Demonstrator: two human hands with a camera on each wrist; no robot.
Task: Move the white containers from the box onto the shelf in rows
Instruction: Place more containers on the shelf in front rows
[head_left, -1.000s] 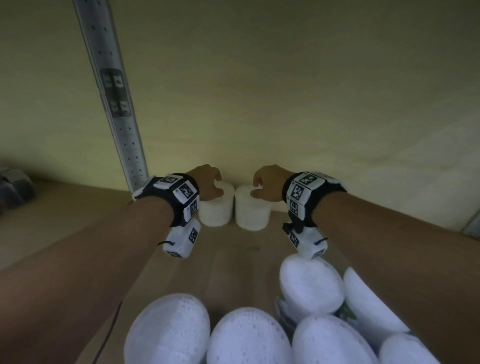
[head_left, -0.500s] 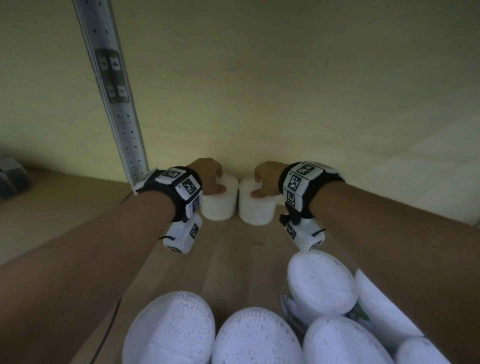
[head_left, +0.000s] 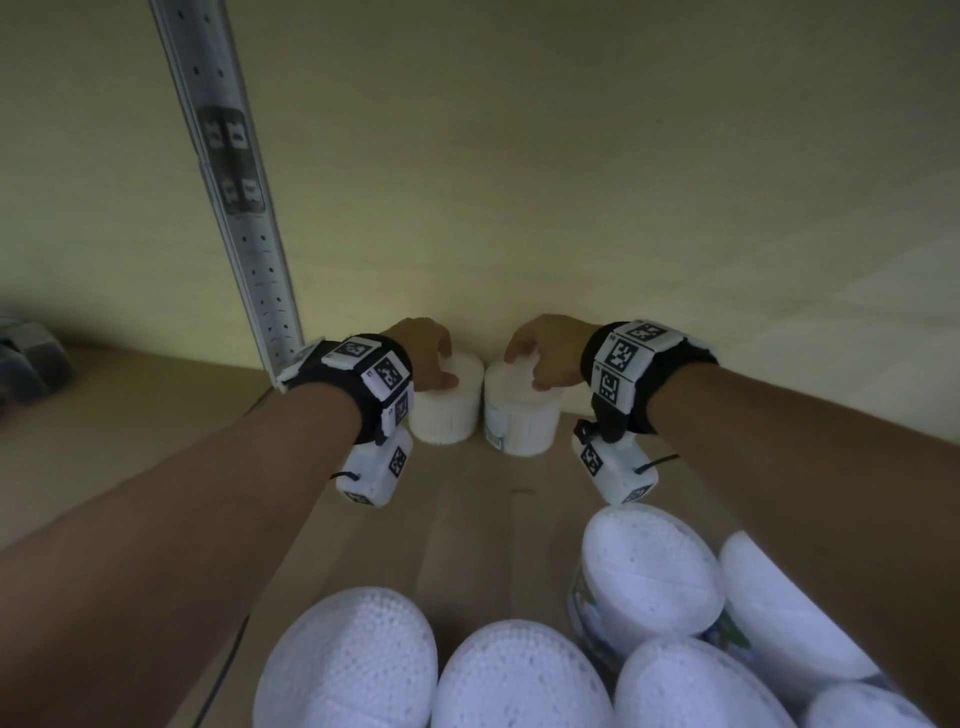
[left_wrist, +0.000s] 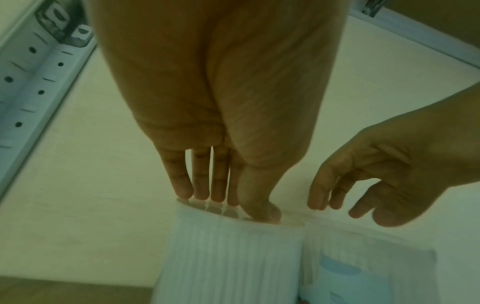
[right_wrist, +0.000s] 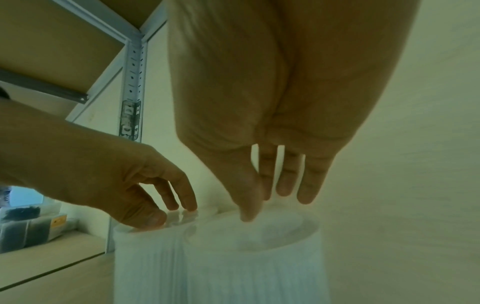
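Observation:
Two white ribbed containers stand side by side at the back of the wooden shelf (head_left: 467, 519), close to the wall. My left hand (head_left: 431, 358) rests its straight fingertips and thumb on the lid of the left container (head_left: 447, 410). The left wrist view shows those fingertips (left_wrist: 187, 191) touching the lid rim of that container (left_wrist: 233, 257). My right hand (head_left: 540, 353) touches the top of the right container (head_left: 522, 421), which carries a small label. In the right wrist view its fingers (right_wrist: 306, 195) hang loosely over the lid (right_wrist: 254, 228). Neither hand wraps around a container.
Several more white containers (head_left: 649, 571) crowd the foreground below my arms. A perforated metal upright (head_left: 244, 208) stands left of my left hand. Dark boxes (head_left: 26, 358) sit far left on the neighbouring shelf. Bare shelf board lies between the two groups.
Both hands have moved the two containers a little farther back toward the wall and closer together; the fingers now sit on the lids.

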